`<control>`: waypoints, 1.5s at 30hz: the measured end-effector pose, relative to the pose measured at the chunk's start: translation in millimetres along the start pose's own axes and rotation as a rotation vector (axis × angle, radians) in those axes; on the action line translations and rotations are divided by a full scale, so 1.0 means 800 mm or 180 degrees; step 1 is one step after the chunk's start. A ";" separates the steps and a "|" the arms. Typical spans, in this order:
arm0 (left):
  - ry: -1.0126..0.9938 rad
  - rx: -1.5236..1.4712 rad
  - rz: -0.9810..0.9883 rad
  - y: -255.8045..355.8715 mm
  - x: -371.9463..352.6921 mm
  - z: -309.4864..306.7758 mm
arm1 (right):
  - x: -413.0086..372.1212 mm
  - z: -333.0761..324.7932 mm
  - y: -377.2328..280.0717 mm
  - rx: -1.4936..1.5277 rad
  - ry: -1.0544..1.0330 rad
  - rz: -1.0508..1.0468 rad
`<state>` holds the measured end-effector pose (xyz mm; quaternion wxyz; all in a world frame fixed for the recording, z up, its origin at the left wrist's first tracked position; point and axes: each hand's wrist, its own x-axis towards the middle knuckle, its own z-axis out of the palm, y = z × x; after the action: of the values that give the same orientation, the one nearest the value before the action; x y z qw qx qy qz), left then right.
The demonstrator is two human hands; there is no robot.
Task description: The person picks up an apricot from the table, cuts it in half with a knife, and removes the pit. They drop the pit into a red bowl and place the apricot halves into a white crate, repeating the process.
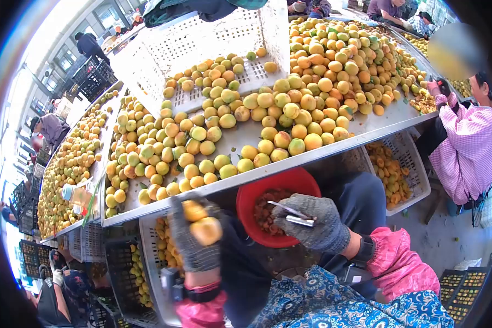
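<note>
My left hand (197,235), in a grey knit glove and blurred by motion, holds yellow-orange fruit (206,229) just below the table's metal edge. In my right hand (317,221), also gloved in grey, is a small metal knife (298,217), its blade pointing left. The right hand is over the rim of a red bucket (246,205), which has reddish-brown pieces (263,210) in it. Many apricot-like fruits (281,139) lie on the metal-edged table (322,153) in front of both hands.
A white crate (279,38) lies tipped on the table. Crates of fruit (418,188) stand below, right and left. A bottle (79,195) stands at the left. A co-worker in a pink checked top (470,147) sits at the right; other people are farther back.
</note>
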<state>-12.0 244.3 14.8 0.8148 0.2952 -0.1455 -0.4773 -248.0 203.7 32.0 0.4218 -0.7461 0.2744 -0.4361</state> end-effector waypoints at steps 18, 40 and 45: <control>-0.0157 0.6093 0.1830 0.084 0.226 -0.073 | -0.008 -0.010 0.098 -0.1212 -0.1360 0.1166; -0.1030 0.4303 0.0975 0.050 0.353 -0.077 | 0.007 -0.028 0.089 -0.0640 -0.0851 0.1479; -0.1226 0.3462 0.0495 0.024 0.216 0.001 | 0.008 -0.025 0.070 -0.0331 -0.0620 0.1549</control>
<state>87.7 102.1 19.6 0.5375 0.5675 -0.5366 -0.3178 -264.5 163.1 -8.8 0.4998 -0.7173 0.4258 -0.2333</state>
